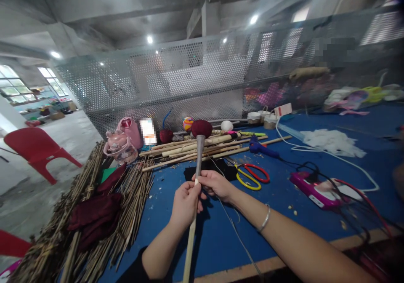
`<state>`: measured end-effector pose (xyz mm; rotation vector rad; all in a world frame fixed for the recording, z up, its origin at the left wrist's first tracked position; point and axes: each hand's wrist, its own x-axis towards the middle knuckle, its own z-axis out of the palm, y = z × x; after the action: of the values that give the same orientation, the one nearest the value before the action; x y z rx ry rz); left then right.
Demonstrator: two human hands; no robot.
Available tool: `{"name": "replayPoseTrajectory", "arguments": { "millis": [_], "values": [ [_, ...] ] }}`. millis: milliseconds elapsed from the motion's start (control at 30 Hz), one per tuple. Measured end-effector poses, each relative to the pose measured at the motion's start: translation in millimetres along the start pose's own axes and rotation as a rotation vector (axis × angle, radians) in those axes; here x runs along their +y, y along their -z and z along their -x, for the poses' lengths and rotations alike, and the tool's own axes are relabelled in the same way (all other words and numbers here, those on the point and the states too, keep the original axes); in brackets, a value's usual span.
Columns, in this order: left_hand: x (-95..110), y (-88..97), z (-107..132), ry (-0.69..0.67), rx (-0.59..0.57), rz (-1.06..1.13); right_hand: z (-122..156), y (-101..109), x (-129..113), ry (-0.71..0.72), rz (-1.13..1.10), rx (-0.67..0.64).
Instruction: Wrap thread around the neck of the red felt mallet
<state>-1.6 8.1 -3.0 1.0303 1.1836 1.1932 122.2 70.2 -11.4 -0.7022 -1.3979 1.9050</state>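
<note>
My left hand [185,203] is closed round a long pale stick [190,241] held upright over the blue table [284,215]. The stick's upper part is wrapped in grey [198,156] and ends in a dark red padded ball [201,128]. My right hand [216,184] pinches the stick just above the left hand, where the grey wrap ends. A thin grey thread [235,232] trails from my right hand down toward the table's near edge. A silver bracelet [265,219] is on my right wrist.
Bundles of thin twigs [104,207] with dark red cloth [94,217] lie left. Bamboo sticks [202,146], scissors [252,175], a blue glue gun [261,148], a pink device with cables [318,190], white stuffing [331,142], a pink bottle [121,142]. Perforated metal screen [189,81] behind; red chair [34,148].
</note>
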Motion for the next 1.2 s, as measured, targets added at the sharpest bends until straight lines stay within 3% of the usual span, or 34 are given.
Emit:
{"name": "replayPoseTrajectory", "arguments": {
  "millis": [133,200,300,400,533,700,933,1100,1200],
  "values": [
    [3,-0.3,1,0.068,-0.081,0.113,1,-1,-4,0.012,0.022,0.018],
    [3,-0.1,2,0.069,-0.035,0.054,1,-2,-4,0.019,0.072,0.048],
    [1,0.5,2,-0.053,0.11,-0.11,1,-2,-2,0.042,0.109,0.06],
    [0,1.2,2,-0.087,0.137,-0.179,0,-3,-1,0.051,0.119,0.067],
    [0,0.2,2,-0.01,0.109,-0.136,1,-5,-2,0.04,0.101,0.066],
    [1,-1.4,2,-0.021,0.065,-0.013,1,-5,-2,0.006,0.027,0.052],
    [2,0.3,1,0.078,-0.108,0.097,2,-2,1,0.015,-0.049,0.037],
    [-7,0.6,0,-0.015,0.025,-0.072,2,-7,0,-0.013,0.04,0.097],
    [-6,0.6,0,-0.014,0.038,-0.133,2,-9,-2,-0.006,0.063,0.089]
  ]
}}
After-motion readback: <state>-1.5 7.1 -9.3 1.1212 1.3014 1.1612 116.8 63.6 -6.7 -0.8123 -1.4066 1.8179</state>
